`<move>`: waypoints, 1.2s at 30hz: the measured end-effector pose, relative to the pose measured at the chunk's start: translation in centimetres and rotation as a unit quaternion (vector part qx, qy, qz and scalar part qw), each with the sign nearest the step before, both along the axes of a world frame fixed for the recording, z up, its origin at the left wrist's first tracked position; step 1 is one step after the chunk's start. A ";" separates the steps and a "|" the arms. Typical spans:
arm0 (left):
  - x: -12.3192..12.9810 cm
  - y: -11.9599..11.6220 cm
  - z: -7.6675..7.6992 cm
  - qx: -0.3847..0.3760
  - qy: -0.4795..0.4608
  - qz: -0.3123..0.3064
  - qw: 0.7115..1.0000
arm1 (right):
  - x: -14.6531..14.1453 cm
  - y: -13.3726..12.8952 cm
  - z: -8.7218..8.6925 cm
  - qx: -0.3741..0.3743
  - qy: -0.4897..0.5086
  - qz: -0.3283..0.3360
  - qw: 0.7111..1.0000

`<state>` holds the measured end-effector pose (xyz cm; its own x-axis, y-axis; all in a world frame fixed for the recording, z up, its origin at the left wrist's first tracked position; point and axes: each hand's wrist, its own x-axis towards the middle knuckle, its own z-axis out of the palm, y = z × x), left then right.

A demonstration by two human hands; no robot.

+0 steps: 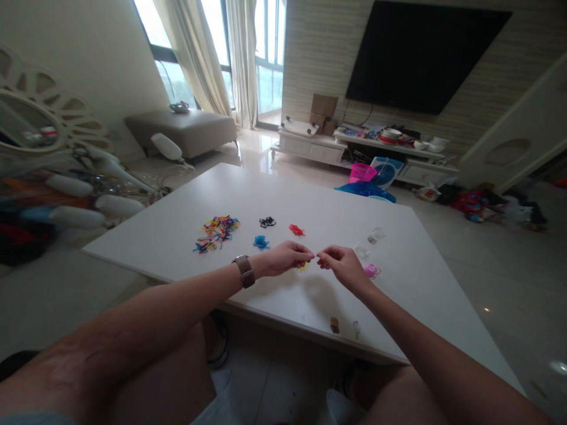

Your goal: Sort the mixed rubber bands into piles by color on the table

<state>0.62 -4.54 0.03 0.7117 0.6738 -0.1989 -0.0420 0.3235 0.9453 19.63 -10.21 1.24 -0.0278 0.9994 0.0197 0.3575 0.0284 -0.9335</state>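
Indoors, a person's left hand point(287, 257) and right hand point(342, 263) face each other above a smooth, pale counter point(270, 189), fingertips nearly meeting. Thumb and fingers of each are drawn together in a pinch; whatever may lie between them is too small to tell. A watch point(244, 271) with a broad brown strap circles the left wrist.

Just below the left fingertips, partly hidden, sit yellow loops point(303, 267); beside the right wrist lies a clump of pink loops point(371, 270). Beyond the hands, thin, stringy red loops point(296, 230), blue loops point(261, 242) and black loops point(267, 222) rest in separate tangled clumps, with a larger mixed pile point(217, 234) of many colors spread to their left. Pale, see-through loops point(376, 234) lie toward the right side. Near the front edge are a yellow-and-dark trinket point(335, 324) and a clear, shiny piece point(357, 328), both too small to identify.

In the background, a flat black television point(427, 56) hangs on a wall of banded texture, above a white stand point(305, 147) and a perforated pink basket point(362, 172). Cream curtains point(245, 59) fall in soft folds by the windows. Any lettering on the stand's clutter is too small to read.
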 end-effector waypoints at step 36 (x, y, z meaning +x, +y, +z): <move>2.0 5.6 0.5 -0.220 -0.129 -0.034 0.966 | 0.8 -0.8 0.9 0.182 -0.208 -0.010 0.961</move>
<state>2.63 1.06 0.56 0.8157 0.5141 -0.2652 -0.2220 0.7016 0.6771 20.43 -10.96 2.11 -0.0889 0.9289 0.3594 0.7014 0.3146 -0.6396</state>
